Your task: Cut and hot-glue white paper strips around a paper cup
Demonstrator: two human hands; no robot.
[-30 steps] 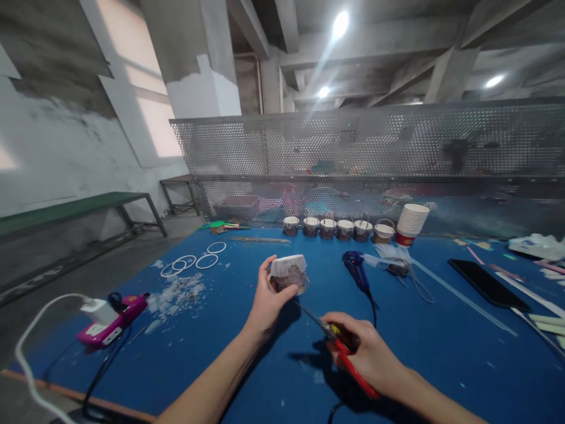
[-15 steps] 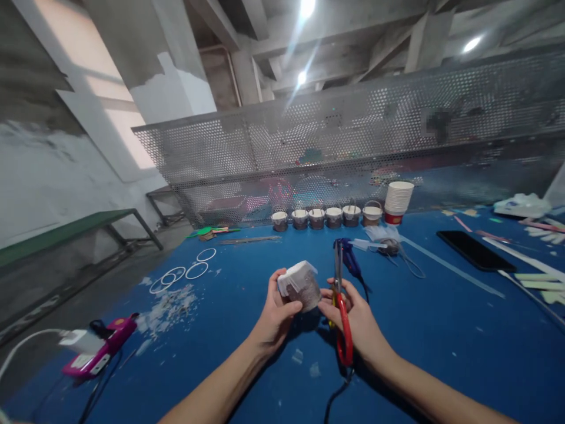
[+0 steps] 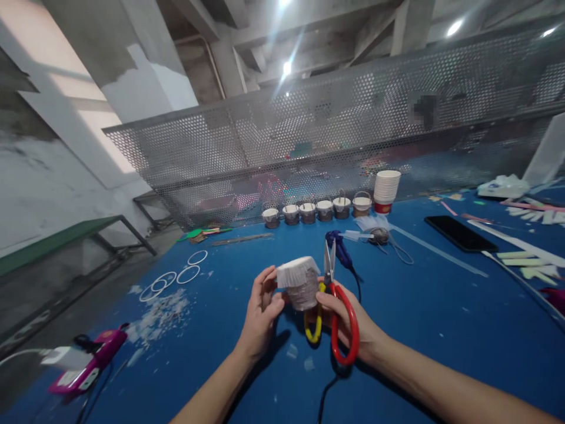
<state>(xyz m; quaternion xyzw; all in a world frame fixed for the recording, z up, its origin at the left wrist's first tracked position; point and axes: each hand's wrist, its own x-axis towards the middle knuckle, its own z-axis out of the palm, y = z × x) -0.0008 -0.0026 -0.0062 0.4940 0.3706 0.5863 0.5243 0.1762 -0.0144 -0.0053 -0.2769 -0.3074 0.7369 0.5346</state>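
R hand [image 3: 364, 325] w/ scissors [image 3: 328, 277], prob. touching 1 cup [image 3: 302, 285].

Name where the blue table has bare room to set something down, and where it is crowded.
Nearly bare blue table lies between the right forearm and phone, and between the white rings and left hand. Crowded: the back row of buckets and the right side with strips.

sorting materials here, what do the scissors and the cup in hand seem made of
Scissors: grey, shiny blades suggest steel; smooth, glossy red and yellow handles suggest plastic.
Cup: ridged, matte brownish-grey wrapping looks like cord; the sheer whitish fringe could be gauze or film.
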